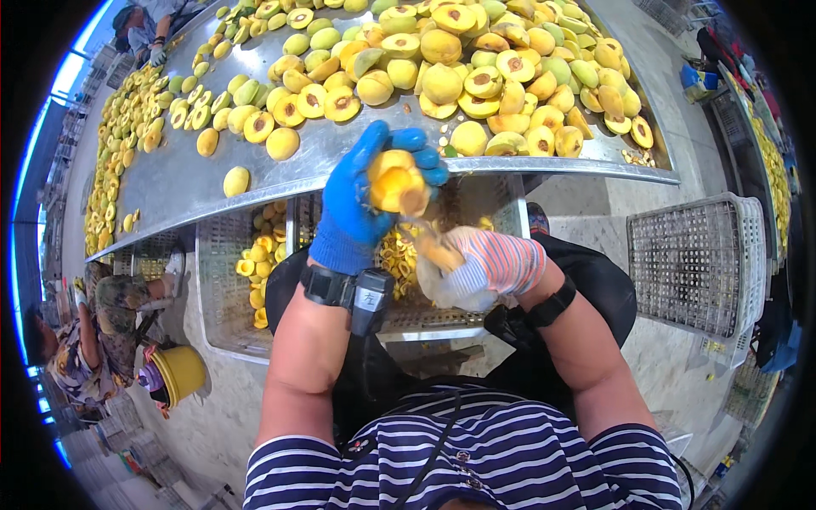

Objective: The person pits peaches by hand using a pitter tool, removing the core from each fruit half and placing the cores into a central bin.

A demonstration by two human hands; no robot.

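My left hand [353, 204], in a blue rubber-coated glove, grips a yellow peach half [396, 183] with its cut, hollowed face turned toward me. Just below and to the right, my right hand [480, 265], in a striped knit glove, is closed around the wooden handle of a small pitting tool [438, 251]. The tool's metal end reaches up to the lower edge of the fruit and is blurred. Both hands are held over a crate [433, 321] of cut yellow peach pieces, near the metal table's front edge.
The metal table [191, 189] bears a large heap of halved peaches [442, 82]. Left of my knees stands another crate [223, 293] holding peach halves. A grey plastic crate [693, 265] is at right. At left are a yellow bucket [180, 374] and a seated person [81, 361]; another person works far left.
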